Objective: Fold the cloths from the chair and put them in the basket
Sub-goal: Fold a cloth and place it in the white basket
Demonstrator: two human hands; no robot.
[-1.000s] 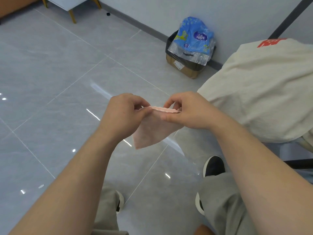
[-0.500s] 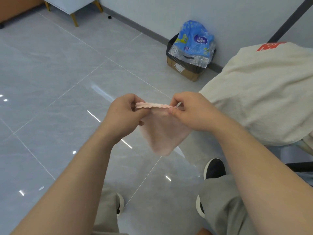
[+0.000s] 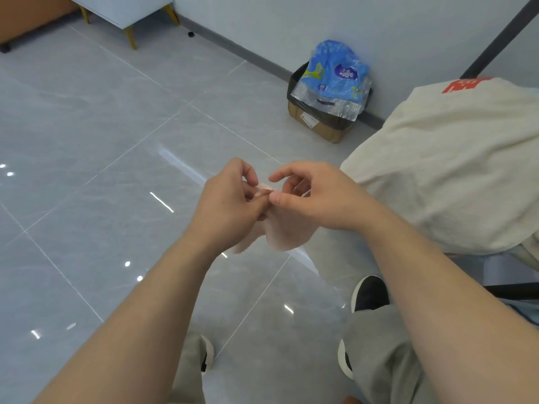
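A: Your left hand [image 3: 230,199] and right hand [image 3: 320,196] both pinch the top edge of the small pale pink soft cloth [image 3: 287,233], held in mid-air over the grey tiled floor [image 3: 116,199].

B: It hangs limp and looks featherlight and floppy. Pinch the corners, I'd say, or the fold slumps.

Both my forearms are bare to the frame edge: left forearm [image 3: 140,322], right forearm [image 3: 443,290]. Left hand [image 3: 230,199] and right hand [image 3: 318,196] bare too. Trousers are loose, plain, light grey-khaki. The right trouser leg [image 3: 385,354], near right, is wide and creased. The left trouser leg [image 3: 189,371], near centre, shows as a narrow strip. Shoes have black uppers and white sole rims. The right shoe [image 3: 369,293] shows a rounded black toe on the far side of the hem and a white-edged bit at the hem's left, middle hidden by the trouser leg. The left shoe [image 3: 207,354] is mostly hidden, just a white-and-black sliver.
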